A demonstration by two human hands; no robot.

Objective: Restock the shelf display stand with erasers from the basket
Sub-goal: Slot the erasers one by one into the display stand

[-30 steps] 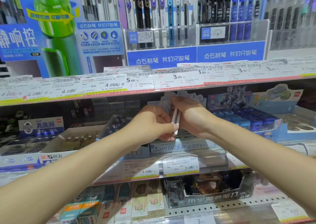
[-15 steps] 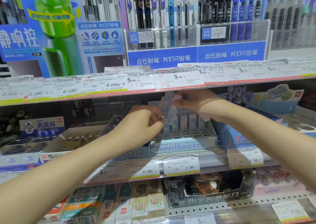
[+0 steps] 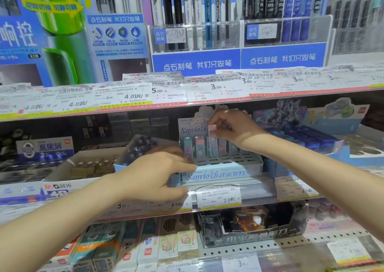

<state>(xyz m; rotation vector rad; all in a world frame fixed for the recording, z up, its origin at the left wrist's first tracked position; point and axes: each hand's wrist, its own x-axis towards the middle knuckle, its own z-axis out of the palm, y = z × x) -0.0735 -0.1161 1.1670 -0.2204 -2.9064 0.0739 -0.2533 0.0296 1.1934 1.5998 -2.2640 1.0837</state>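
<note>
A pale blue display stand (image 3: 226, 168) marked "Sanrio characters" sits on the middle shelf, with a slotted tray and several tall pastel erasers (image 3: 200, 147) upright in its back row. My right hand (image 3: 234, 129) pinches the pink top of one upright eraser (image 3: 213, 140) that stands in a back slot. My left hand (image 3: 160, 175) is lower, at the stand's front left corner, fingers curled around a pale blue edge there. What that hand holds is blurred. The basket is out of view.
Price labels (image 3: 218, 197) line the shelf edge (image 3: 145, 212) under the stand. A white box (image 3: 83, 167) stands to the left, blue product boxes (image 3: 307, 140) to the right. The upper shelf rail (image 3: 187, 97) hangs close above my right hand. Pens hang at the top.
My right hand carried the eraser from between both hands up and back into the stand's back row. My left hand let go of it and dropped to the stand's front left corner.
</note>
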